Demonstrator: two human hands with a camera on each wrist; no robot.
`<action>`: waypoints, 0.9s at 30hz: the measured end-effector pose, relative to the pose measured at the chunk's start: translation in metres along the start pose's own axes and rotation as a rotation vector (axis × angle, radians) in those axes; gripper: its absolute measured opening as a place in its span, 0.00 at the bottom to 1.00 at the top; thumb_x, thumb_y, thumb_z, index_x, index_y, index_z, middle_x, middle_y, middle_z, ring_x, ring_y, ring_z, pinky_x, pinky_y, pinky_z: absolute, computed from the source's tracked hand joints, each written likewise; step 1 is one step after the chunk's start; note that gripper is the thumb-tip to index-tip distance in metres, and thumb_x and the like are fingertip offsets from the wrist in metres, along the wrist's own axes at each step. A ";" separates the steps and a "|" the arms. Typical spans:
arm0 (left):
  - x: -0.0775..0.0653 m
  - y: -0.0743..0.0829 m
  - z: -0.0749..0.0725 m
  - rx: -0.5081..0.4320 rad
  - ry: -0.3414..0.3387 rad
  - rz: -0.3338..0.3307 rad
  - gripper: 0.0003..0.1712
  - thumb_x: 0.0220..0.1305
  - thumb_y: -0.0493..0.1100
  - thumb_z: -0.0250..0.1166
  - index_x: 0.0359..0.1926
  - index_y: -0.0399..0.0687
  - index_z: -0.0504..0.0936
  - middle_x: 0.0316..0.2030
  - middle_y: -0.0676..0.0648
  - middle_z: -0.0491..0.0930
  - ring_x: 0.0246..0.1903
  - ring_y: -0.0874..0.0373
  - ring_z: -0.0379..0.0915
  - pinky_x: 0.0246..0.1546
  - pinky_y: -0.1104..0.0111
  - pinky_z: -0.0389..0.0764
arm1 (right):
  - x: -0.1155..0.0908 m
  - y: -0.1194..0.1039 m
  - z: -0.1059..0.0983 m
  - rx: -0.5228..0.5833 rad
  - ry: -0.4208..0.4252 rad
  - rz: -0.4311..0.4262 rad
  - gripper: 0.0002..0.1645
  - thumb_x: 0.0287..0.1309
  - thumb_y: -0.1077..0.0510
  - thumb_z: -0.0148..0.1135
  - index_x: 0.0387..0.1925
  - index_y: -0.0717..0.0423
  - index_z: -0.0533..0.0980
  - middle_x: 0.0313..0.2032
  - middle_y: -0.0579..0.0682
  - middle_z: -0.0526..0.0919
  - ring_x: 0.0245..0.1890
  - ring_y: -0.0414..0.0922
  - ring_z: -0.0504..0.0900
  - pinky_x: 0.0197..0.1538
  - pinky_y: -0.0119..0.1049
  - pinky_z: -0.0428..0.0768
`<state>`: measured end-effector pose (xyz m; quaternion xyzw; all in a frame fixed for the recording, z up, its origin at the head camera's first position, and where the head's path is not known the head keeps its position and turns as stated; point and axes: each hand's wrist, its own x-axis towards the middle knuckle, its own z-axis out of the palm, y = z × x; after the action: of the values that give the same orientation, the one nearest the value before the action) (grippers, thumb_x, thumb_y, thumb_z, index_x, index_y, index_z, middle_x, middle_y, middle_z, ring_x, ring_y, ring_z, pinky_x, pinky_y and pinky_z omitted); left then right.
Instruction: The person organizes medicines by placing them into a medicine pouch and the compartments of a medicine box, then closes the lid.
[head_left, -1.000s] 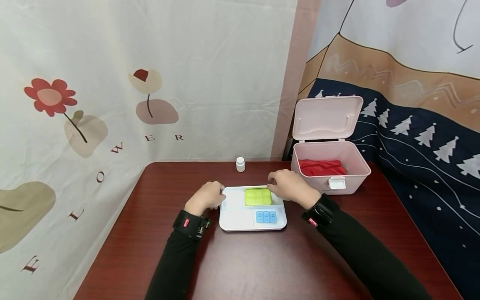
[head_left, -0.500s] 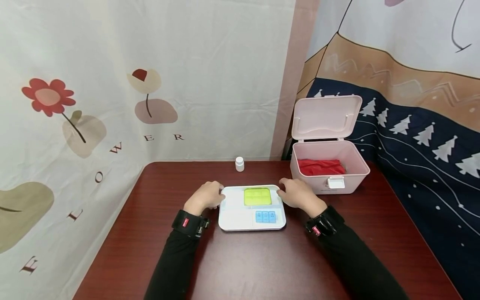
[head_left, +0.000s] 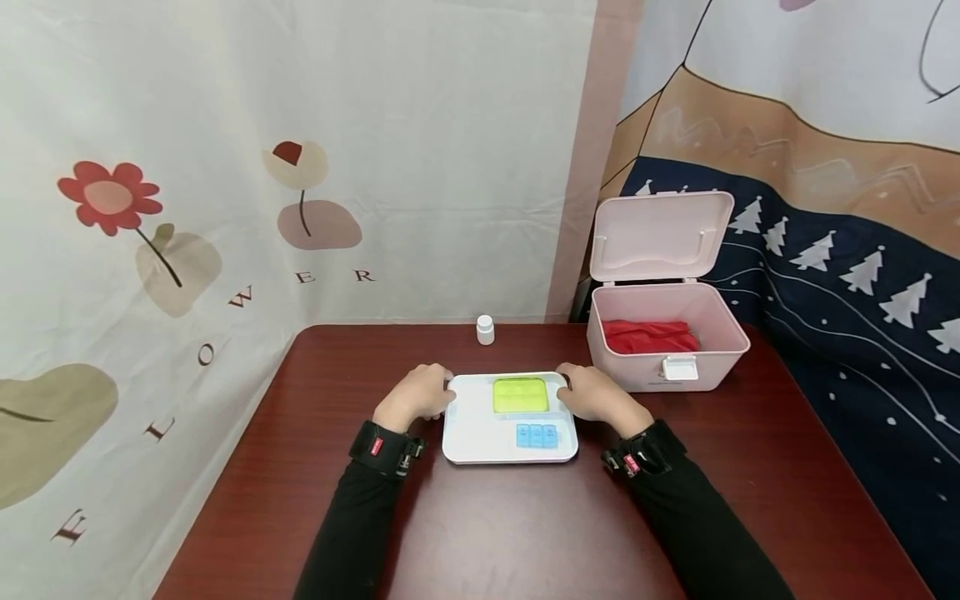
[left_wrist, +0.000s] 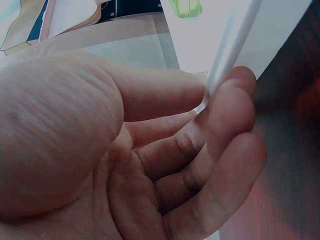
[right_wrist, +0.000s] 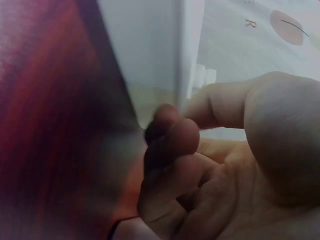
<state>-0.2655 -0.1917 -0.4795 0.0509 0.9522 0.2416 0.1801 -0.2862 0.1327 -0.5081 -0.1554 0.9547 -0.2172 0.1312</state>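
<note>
A white rectangular tray (head_left: pixel 480 432) lies between my two hands in the head view. On it sit a small lime-green case (head_left: pixel 521 396) and, nearer me, a row of light-blue lidded compartments (head_left: pixel 537 436). My left hand (head_left: pixel 420 392) pinches the tray's left edge; the left wrist view has its thumb (left_wrist: pixel 165 92) on top and curled fingers below the rim. At the opposite edge, my right hand (head_left: pixel 596 393) grips the tray likewise, fingertips (right_wrist: pixel 185 137) under the rim in the right wrist view. The underside of the tray (right_wrist: pixel 145 55) shows there.
A white capped bottle (head_left: pixel 485 330) stands at the table's back edge. Behind my right hand, a pink box (head_left: pixel 637 371) has its lid (head_left: pixel 662 237) raised and a red cloth (head_left: pixel 649 337) inside. A printed curtain (head_left: pixel 450 167) hangs behind the brown table (head_left: pixel 510 533).
My right hand has moved off the green case's upper right corner, out to the tray's right edge, and now grips it. The left hand keeps its hold on the left edge.
</note>
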 end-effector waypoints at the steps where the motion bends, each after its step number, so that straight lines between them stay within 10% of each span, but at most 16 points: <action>1: 0.000 0.001 0.000 -0.001 0.001 0.000 0.30 0.80 0.41 0.61 0.78 0.36 0.74 0.21 0.45 0.83 0.19 0.55 0.79 0.25 0.68 0.75 | 0.000 0.000 0.000 -0.002 0.007 -0.003 0.30 0.73 0.56 0.59 0.71 0.64 0.75 0.58 0.64 0.88 0.54 0.55 0.86 0.67 0.59 0.81; 11: 0.000 0.003 0.002 0.023 0.007 0.003 0.30 0.80 0.41 0.61 0.78 0.37 0.74 0.21 0.45 0.82 0.19 0.56 0.76 0.25 0.67 0.73 | 0.002 0.003 0.008 -0.002 0.051 0.010 0.31 0.74 0.55 0.59 0.73 0.64 0.76 0.62 0.65 0.87 0.58 0.56 0.86 0.69 0.59 0.81; 16: 0.001 0.004 0.000 0.061 0.022 0.008 0.29 0.80 0.41 0.61 0.77 0.38 0.76 0.36 0.42 0.85 0.20 0.55 0.73 0.27 0.65 0.73 | 0.002 0.004 0.008 0.012 0.053 0.002 0.33 0.74 0.54 0.59 0.74 0.65 0.75 0.63 0.65 0.87 0.59 0.57 0.86 0.71 0.59 0.80; 21: 0.001 0.008 -0.004 0.140 0.085 -0.029 0.27 0.82 0.48 0.63 0.74 0.40 0.80 0.62 0.38 0.87 0.51 0.43 0.88 0.54 0.49 0.86 | 0.002 0.004 0.009 0.032 0.033 0.013 0.33 0.75 0.54 0.59 0.75 0.65 0.75 0.65 0.65 0.86 0.60 0.57 0.85 0.72 0.60 0.79; 27: 0.027 0.026 -0.019 0.173 0.219 0.024 0.30 0.83 0.53 0.62 0.77 0.43 0.78 0.74 0.37 0.79 0.76 0.37 0.74 0.73 0.41 0.78 | 0.001 0.007 0.012 0.042 0.011 0.027 0.35 0.75 0.53 0.58 0.77 0.64 0.73 0.70 0.66 0.82 0.68 0.60 0.83 0.76 0.61 0.76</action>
<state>-0.2972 -0.1723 -0.4601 0.0510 0.9828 0.1646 0.0669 -0.2854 0.1336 -0.5216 -0.1386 0.9527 -0.2361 0.1322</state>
